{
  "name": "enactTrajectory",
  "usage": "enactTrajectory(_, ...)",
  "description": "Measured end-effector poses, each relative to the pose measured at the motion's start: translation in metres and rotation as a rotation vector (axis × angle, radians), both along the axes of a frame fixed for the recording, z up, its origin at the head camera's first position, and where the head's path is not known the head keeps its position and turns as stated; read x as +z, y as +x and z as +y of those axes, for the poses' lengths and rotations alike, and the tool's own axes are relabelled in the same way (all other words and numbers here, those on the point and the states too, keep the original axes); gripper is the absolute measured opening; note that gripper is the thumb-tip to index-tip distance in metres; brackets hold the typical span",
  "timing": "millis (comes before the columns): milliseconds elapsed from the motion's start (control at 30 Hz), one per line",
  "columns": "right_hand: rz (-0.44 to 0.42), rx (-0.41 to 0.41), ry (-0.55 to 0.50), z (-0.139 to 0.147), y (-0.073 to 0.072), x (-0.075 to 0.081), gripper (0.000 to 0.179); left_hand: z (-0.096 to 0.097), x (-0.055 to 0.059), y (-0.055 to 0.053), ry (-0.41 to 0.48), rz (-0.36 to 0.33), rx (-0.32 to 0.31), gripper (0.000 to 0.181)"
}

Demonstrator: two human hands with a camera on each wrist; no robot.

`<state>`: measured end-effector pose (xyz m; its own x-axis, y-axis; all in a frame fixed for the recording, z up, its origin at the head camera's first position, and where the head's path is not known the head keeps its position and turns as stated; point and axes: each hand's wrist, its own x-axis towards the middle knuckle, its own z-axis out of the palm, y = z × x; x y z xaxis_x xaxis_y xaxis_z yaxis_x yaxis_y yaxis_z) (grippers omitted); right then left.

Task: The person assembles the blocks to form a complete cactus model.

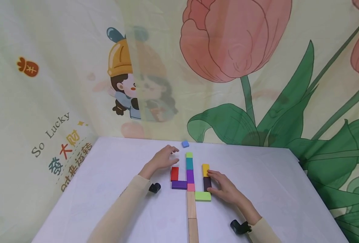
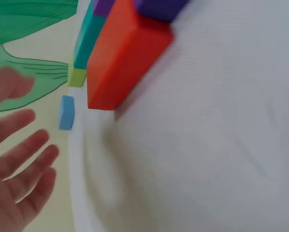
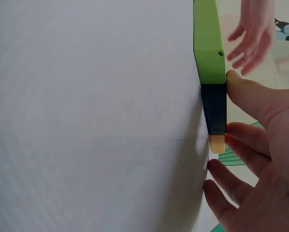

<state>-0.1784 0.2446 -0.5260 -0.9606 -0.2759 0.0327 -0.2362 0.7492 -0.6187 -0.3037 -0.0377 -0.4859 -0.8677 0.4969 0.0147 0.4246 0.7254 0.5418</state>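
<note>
Over the table my left hand [image 1: 163, 158] hovers with fingers spread and nothing in them, beyond a red block [image 1: 174, 173]. In the left wrist view a small blue block [image 2: 66, 112] lies past its fingertips. My right hand [image 1: 226, 188] rests against the right side of the layout, fingertips at the yellow block [image 1: 205, 169] and thumb by the black block [image 1: 207, 184]. A light green block [image 3: 209, 53] joins the black one at its near end. Left of these runs a column with teal [image 1: 189, 163], purple [image 1: 190, 176] and pink [image 1: 190, 187] blocks.
A violet block [image 1: 179, 185] links the red block to the column. Plain wooden blocks [image 1: 191, 205] extend the column toward me. A lime block [image 1: 189, 155] caps its far end. Behind the white table [image 1: 130, 148] hangs a printed cloth [image 1: 158, 67].
</note>
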Motion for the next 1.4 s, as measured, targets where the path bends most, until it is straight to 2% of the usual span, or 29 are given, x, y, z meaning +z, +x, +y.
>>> enactTrajectory(133,-0.008,-0.011,-0.007,0.001,0.002,0.001,0.06,0.017,0.001,-0.027,0.061,-0.004,0.098,0.039)
enactTrajectory(233,-0.011,-0.007,-0.016,0.001,0.002,0.002,0.06,0.027,-0.003,-0.041,0.069,-0.01,0.147,0.041)
enactTrajectory(367,-0.023,-0.012,-0.023,0.0,0.003,0.002,0.061,0.038,-0.011,-0.052,0.084,0.018,0.16,0.041)
enactTrajectory(500,-0.041,-0.019,-0.032,-0.001,0.002,0.002,0.061,0.046,-0.016,-0.056,0.11,0.026,0.163,0.04)
enactTrajectory(633,-0.041,-0.018,-0.029,-0.001,0.003,0.001,0.061,0.053,-0.022,-0.057,0.126,0.015,0.204,0.042)
enactTrajectory(867,-0.027,-0.026,-0.014,0.0,0.003,0.0,0.062,0.058,-0.031,-0.058,0.139,0.069,0.248,0.034)
enactTrajectory(1000,-0.021,-0.019,-0.009,-0.003,0.003,-0.001,0.062,0.049,-0.023,-0.051,0.118,0.057,0.26,0.037)
enactTrajectory(1133,-0.02,-0.022,-0.005,-0.004,0.003,0.0,0.062,0.034,-0.009,-0.043,0.017,0.027,0.242,0.037)
enactTrajectory(1233,-0.02,-0.025,0.009,-0.003,0.003,-0.001,0.062,0.023,-0.001,-0.031,-0.065,-0.032,0.243,0.034)
enactTrajectory(1400,-0.016,-0.034,0.01,-0.002,0.003,-0.001,0.061,0.011,0.011,-0.01,-0.153,-0.131,0.23,0.03)
